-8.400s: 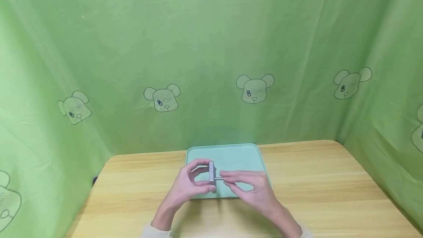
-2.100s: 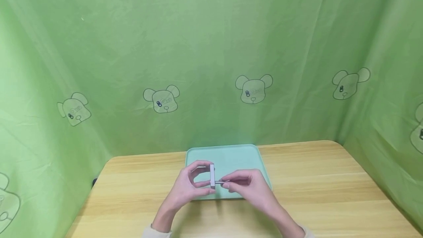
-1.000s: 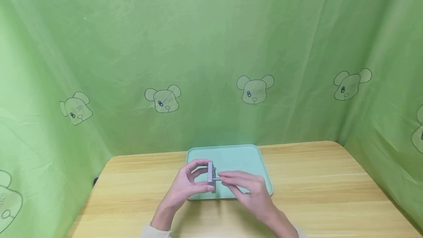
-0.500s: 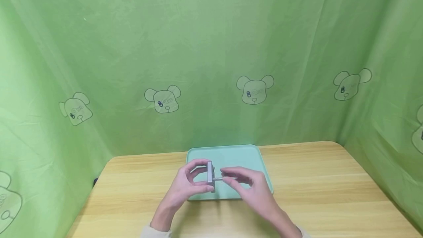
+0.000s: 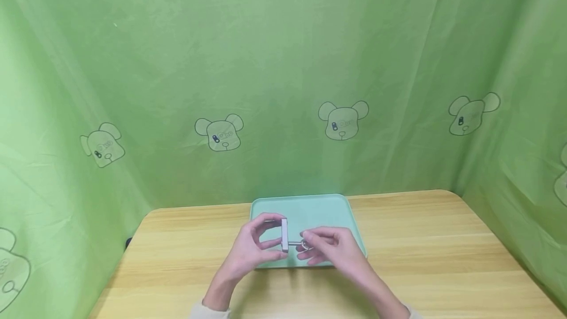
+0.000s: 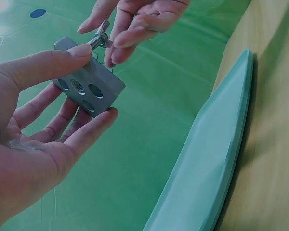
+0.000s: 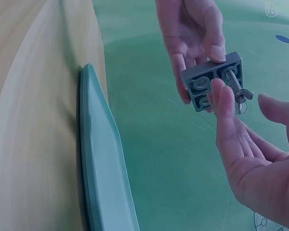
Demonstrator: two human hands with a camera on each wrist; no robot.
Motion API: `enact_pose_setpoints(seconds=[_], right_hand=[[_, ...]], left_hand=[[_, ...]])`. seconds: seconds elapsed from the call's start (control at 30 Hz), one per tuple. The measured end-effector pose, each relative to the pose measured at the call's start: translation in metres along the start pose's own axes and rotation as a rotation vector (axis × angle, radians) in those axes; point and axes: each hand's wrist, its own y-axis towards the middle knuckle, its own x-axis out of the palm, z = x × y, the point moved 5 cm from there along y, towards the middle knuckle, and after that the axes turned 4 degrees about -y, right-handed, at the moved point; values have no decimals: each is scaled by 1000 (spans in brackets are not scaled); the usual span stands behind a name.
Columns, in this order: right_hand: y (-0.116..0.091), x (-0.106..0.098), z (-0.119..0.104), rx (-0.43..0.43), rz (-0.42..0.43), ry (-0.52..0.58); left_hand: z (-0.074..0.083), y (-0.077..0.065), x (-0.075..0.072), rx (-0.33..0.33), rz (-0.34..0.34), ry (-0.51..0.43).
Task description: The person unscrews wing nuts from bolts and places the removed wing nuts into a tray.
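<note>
My left hand (image 5: 248, 250) holds a small grey metal block (image 6: 97, 84) by its edges, raised above the tray. Round holes pierce the block, one of them threaded, in the left wrist view. A wing screw (image 7: 235, 82) stands in the block, its threaded shank and winged head jutting out towards my right hand (image 5: 334, 247). In the right wrist view, my right fingers (image 7: 224, 103) are extended beside the screw, with the thumb spread away from the winged head. Whether a fingertip touches the wings is hard to tell.
Below the hands lies a mint-green tray (image 5: 310, 203) with a low rim, at the back of the wooden table (image 5: 425, 250). A green curtain (image 5: 274, 63) printed with bear heads closes off the back and both sides.
Half a second ago the right fingers were at the screw's outer end; now the thumb has come off and the winged head shows. The left hand keeps the block, turned slightly.
</note>
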Motion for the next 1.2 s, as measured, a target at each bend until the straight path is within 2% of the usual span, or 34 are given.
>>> enact_pose_setpoints(seconds=[0.27,0.6,1.2], right_hand=[[1,-1,6,58,-66,84],[1,-3,10,92,-82,100],[-1,-2,5,46,-92,119]], left_hand=[[0,0,2,12,-15,42],[2,-1,5,14,-25,51],[2,-1,6,-17,-16,44]])
